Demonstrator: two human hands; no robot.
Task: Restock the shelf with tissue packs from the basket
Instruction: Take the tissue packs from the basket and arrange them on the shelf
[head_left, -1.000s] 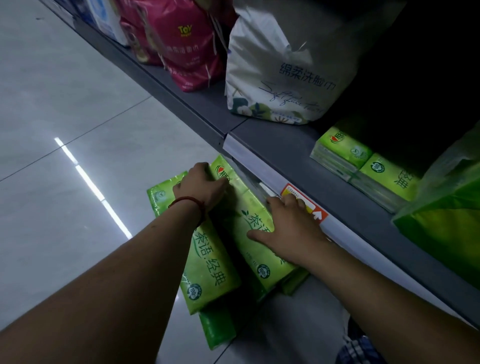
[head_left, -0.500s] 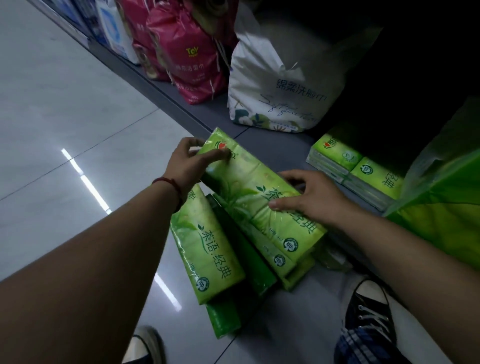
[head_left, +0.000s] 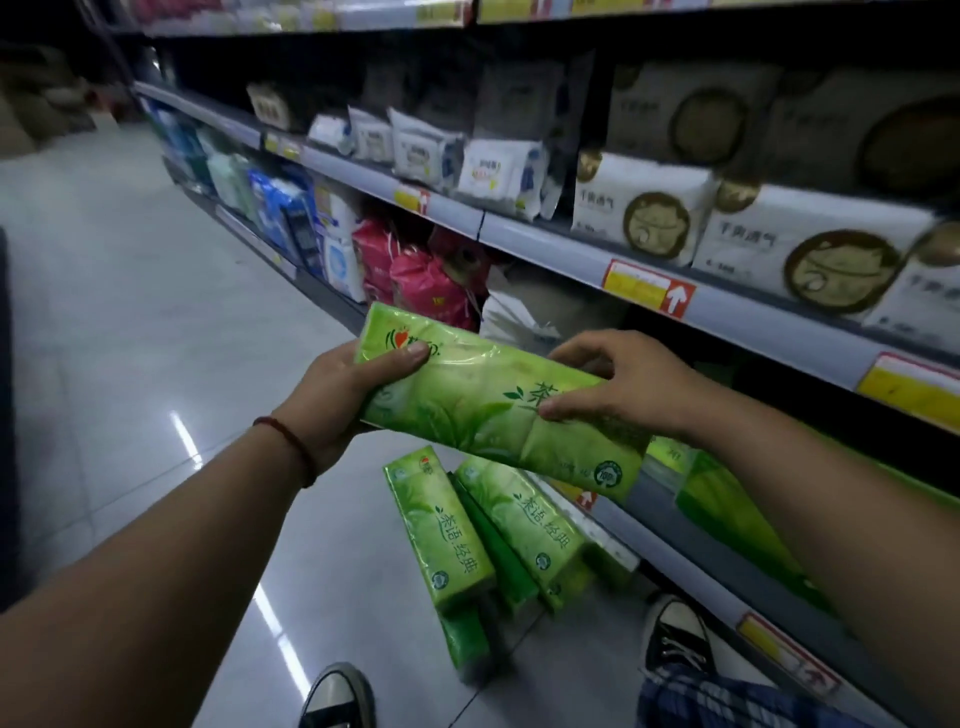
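Dim aisle I'm working in. Ceiling light glaring in streaks off floor. Shelf recesses sinking into deep shadow. Wide lens bending shelves at edges. Motion blur smearing packs on right; my shoes softening near bottom edge.

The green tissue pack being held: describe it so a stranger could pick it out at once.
Start at the grey shelf rail on the right, then drop to the two hands in front of it. The left hand and right hand grip one long green tissue pack. Unlike the matching packs on the floor, it is lifted.
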